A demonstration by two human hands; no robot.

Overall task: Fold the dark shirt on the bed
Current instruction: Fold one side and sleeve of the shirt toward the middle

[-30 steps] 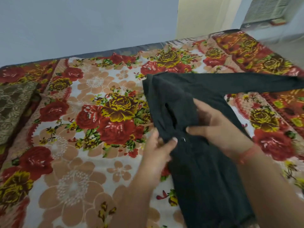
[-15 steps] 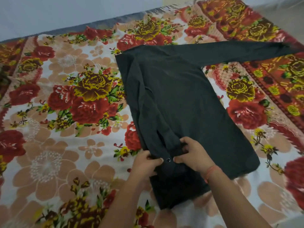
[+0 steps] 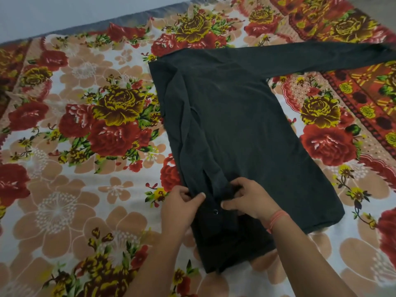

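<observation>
Pinching the folded cuff, my left hand (image 3: 181, 207) and right hand (image 3: 246, 201) pin it on the dark shirt (image 3: 242, 133), spread beyond my fingers on the bed (image 3: 64, 189); far sleeve cut off.

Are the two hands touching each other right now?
Apart. Head view shows a strip of shirt, with its snap, between the left hand and right hand; both pinch the cloth.
</observation>
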